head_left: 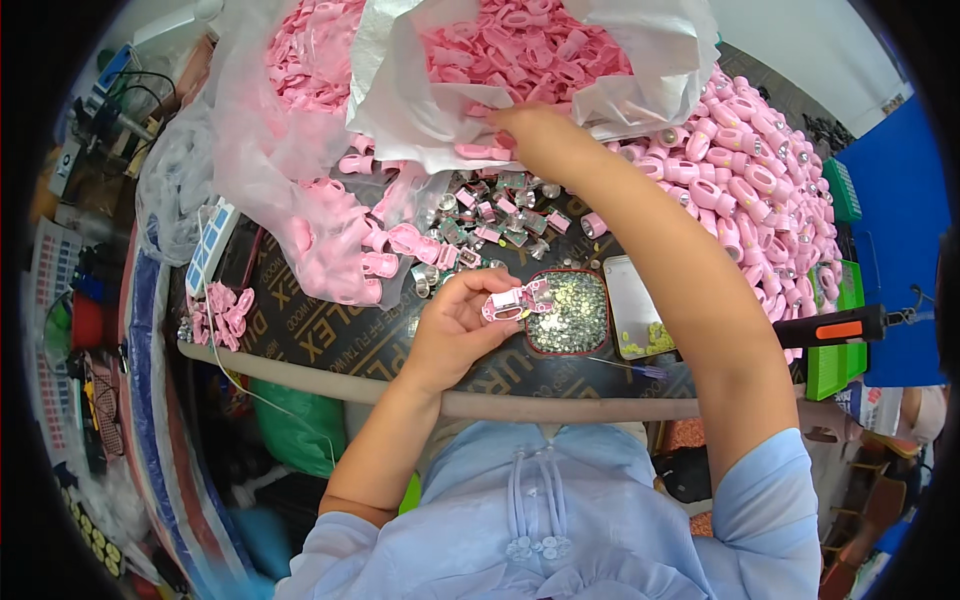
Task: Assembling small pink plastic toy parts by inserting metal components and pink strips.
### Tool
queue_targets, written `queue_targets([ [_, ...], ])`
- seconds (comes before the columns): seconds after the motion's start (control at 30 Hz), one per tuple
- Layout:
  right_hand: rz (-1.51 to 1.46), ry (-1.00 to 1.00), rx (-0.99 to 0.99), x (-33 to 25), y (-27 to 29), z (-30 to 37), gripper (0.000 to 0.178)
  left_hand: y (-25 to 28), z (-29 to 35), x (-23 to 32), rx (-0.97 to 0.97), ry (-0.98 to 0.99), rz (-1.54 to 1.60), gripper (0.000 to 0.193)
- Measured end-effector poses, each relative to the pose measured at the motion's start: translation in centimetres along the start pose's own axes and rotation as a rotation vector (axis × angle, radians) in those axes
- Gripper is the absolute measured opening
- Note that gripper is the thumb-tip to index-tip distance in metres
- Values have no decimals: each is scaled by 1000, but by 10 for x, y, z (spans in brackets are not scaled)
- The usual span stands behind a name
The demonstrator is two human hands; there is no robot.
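Pinched in left hand (455,325) fingers, frame centre: pink plastic part (517,301), assembly apparently under way. Right hand (525,128) reaches into white bag (400,90), upper centre; grip cannot be told.

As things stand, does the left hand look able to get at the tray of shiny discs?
Probably yes. The left hand sits right beside the tray with nothing between them, though its fingers already pinch a pink part, so it would have to put that down first.
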State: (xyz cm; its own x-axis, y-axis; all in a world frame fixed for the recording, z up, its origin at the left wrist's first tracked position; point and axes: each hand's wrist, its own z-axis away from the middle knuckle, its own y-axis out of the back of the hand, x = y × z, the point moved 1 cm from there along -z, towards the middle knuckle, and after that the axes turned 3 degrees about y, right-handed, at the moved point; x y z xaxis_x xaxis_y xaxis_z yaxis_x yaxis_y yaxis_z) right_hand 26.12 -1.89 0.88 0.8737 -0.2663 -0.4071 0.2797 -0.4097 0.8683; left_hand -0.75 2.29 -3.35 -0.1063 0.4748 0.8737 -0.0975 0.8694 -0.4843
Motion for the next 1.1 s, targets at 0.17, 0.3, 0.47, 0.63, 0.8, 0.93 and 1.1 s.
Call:
queue_targets([
  [0.17,2,16,69,-2,7,11,31,1,1,3,27,-22,6,45],
  [0.3,-560,-91,461,-6,16,38,25,-2,-1,4,-5,-14,21,44],
  [0.47,-885,-439,-59,-53,46,94,28,-2,4,5,15,-18,-3,43],
  [0.63,-1734,-588,-295,-55,43,147,44,-8,5,5,-3,23,-14,42],
  [0.8,-1297,-493,-104,-80,42,162,43,-16,4,2,-107,113,-39,40],
  [0.93,-642,-29,85,-99,36,174,38,-29,3,8,-111,235,-83,47],
  [1.1,-678,11,45,-101,44,183,40,-26,5,9,-86,273,-121,57],
])
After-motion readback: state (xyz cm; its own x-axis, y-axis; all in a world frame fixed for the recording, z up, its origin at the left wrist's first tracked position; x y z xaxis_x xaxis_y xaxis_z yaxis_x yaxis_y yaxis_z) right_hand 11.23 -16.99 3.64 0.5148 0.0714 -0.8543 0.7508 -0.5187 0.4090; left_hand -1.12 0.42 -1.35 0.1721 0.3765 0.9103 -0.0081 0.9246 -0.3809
